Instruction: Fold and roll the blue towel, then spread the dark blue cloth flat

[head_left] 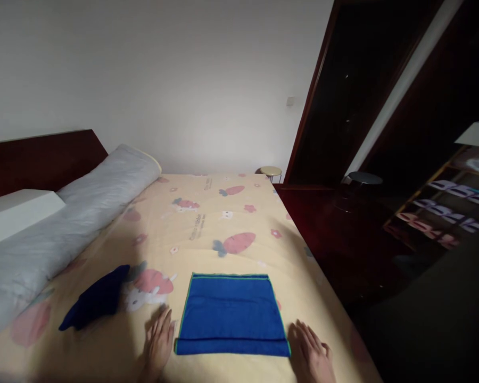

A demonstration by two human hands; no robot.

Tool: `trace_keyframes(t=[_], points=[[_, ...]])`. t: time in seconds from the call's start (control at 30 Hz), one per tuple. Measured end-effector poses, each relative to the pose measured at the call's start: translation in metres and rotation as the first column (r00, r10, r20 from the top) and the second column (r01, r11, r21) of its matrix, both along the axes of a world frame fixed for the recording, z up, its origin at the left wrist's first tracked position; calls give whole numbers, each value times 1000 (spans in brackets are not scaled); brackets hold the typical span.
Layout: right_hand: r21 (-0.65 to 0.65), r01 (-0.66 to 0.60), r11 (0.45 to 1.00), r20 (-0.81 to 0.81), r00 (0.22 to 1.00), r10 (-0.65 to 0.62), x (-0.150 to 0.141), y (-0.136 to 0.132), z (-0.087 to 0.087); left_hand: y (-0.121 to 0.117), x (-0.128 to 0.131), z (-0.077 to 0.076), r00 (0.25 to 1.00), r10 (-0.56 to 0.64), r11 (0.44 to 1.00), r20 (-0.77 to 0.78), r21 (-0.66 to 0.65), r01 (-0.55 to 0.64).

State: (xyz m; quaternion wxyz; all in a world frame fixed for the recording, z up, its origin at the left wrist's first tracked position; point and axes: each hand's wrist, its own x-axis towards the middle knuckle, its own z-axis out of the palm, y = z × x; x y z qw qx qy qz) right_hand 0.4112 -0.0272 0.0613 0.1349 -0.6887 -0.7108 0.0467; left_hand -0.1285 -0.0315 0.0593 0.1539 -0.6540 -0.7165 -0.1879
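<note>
A blue towel (231,314) with a green edge lies folded flat on the yellow cartoon-print bed sheet (207,223), near the front edge. My left hand (158,340) rests flat on the sheet, fingers stretched out, just left of the towel's near left corner. My right hand (309,354) lies flat with spread fingers just right of the towel's near right corner. Neither hand holds anything. A crumpled dark blue cloth (96,303) lies on the sheet to the left of my left hand.
A long grey bolster (75,218) runs along the left, with a white box (18,213) on it against the dark headboard (40,159). A small round stool (270,172) stands beyond the bed. Dark wooden doors (351,96) and a shelf (443,213) fill the right.
</note>
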Motion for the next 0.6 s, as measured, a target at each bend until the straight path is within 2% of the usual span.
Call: trace_keyframes(t=[0.03,0.1,0.17,0.2,0.23,0.3,0.37,0.47,0.5,0.53,0.6], points=[[-14,-32,999,-25,999,32,-11,-4,3,-4,10,0,998,-53,998,15,-32,54],[-65,-122,990,-113,987,115,-53,-4,13,-6,50,2,976,-209,969,67,-117,216],[-116,-270,956,-223,945,240,-108,6,24,2,105,4,914,-382,892,139,-204,404],[-138,-373,918,-267,906,328,-133,15,29,10,131,5,881,-442,850,168,-234,471],[-157,-456,876,-293,868,400,-153,25,33,20,152,6,855,-484,815,187,-258,518],[-204,-514,833,-285,845,452,-170,47,39,41,172,11,852,-487,803,192,-286,523],[-237,-420,876,-219,901,374,-151,64,41,59,156,20,905,-395,861,160,-280,425],[-221,-165,961,-114,983,142,-70,69,35,64,80,30,984,-142,962,106,-218,162],[-205,-78,976,-83,995,62,-37,64,30,58,50,30,993,-67,976,97,-198,85],[-123,25,992,-59,998,-32,-7,55,24,49,20,26,996,0,984,88,-176,16],[-49,158,986,-41,986,-160,39,31,9,22,-27,11,998,49,996,40,-79,-46]])
